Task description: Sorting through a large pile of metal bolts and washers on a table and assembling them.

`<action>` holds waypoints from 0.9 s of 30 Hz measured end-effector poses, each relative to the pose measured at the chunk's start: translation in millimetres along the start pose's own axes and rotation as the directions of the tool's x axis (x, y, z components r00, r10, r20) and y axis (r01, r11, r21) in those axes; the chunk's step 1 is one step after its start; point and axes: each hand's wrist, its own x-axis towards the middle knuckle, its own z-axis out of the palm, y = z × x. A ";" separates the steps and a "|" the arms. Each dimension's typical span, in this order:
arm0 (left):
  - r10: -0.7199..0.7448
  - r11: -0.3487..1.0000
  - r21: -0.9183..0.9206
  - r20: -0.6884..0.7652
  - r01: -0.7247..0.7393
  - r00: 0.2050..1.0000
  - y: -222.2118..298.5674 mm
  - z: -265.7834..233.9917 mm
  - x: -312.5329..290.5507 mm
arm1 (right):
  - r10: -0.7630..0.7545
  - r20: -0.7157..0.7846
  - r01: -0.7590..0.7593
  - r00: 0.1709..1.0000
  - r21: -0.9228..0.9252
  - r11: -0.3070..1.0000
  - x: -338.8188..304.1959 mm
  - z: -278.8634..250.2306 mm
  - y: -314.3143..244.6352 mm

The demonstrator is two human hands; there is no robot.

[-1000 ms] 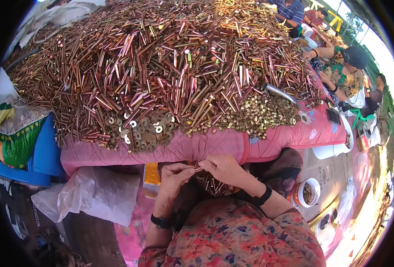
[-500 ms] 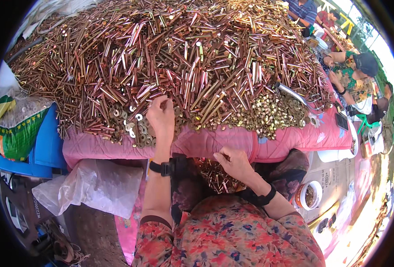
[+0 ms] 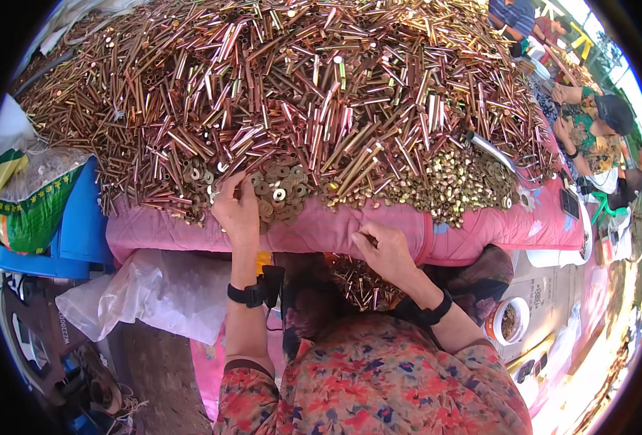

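My left hand (image 3: 235,208) is at the near edge of a big metal heap, its fingers bent down in a pinch. Whatever lies between the fingertips is hidden. Flat round washers (image 3: 283,194) lie in a small pile just right of it, and a few more washers (image 3: 199,174) lie to its left. Closer to me, my right hand (image 3: 388,254) hovers by the edge of the pink quilted cover (image 3: 321,228). Its thumb is pressed to curled fingers, and I cannot make out anything in them. Long coppery metal sleeves (image 3: 328,123) make up most of the heap.
Small brassy nuts (image 3: 437,188) and a curved metal handle (image 3: 489,151) lie right of centre. A green-and-yellow sack (image 3: 38,210) rests in a blue container (image 3: 81,232). A clear plastic bag (image 3: 154,293) hangs front left; a white bucket (image 3: 522,319) stands right. Co-workers (image 3: 589,130) sit far right.
My left hand has moved left and a little toward me, uncovering the washer pile on its right. My right hand stays near the quilt edge, still curled. The whole view has shifted slightly.
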 end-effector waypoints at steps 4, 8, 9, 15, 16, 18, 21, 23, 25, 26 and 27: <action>0.023 0.996 0.089 -0.118 -0.012 0.993 -29.8 -23.8 17.4 | 0.042 0.002 -0.041 0.999 -0.095 0.995 -0.5 6.6 0.1; -0.206 0.978 -0.055 -0.224 0.199 0.952 -51.2 -51.3 34.0 | 0.051 0.009 -0.051 0.999 -0.074 0.996 0.5 8.2 6.7; -0.212 0.976 0.004 -0.232 0.219 0.949 -60.0 -59.0 35.3 | 0.054 0.006 -0.053 0.999 -0.077 0.996 1.0 8.3 7.9; -0.259 0.966 -0.034 -0.147 0.257 0.954 -65.0 -75.6 14.4 | 0.038 -0.009 -0.039 0.999 -0.121 0.992 3.8 11.5 13.1; -0.287 0.958 -0.036 -0.116 0.285 0.951 -62.3 -77.6 11.8 | 0.040 -0.007 -0.041 0.999 -0.120 0.992 3.8 12.3 13.2; -0.109 0.993 0.038 -0.154 0.116 0.982 -70.2 -74.9 9.6 | 0.024 -0.006 -0.025 1.000 -0.121 0.992 4.0 12.7 12.7; -0.170 0.984 0.015 -0.177 0.176 0.969 -69.9 -71.0 10.1 | 0.015 0.002 -0.014 1.000 -0.113 0.993 4.2 13.6 9.8; -0.191 0.980 0.021 -0.182 0.198 0.965 -68.2 -67.4 12.6 | 0.020 0.005 -0.020 1.000 -0.105 0.994 3.7 12.8 9.2; -0.209 0.976 0.018 -0.183 0.215 0.961 -66.5 -65.5 16.2 | 0.019 0.001 -0.018 1.000 -0.128 0.992 3.2 13.4 8.9; -0.207 0.977 0.018 -0.188 0.214 0.960 -66.6 -64.9 18.4 | 0.013 0.003 -0.012 1.000 -0.127 0.992 2.4 13.2 9.4; -0.231 0.971 0.023 -0.200 0.240 0.952 -67.3 -64.3 20.9 | -0.011 0.005 0.012 1.000 -0.152 0.988 1.8 12.8 10.2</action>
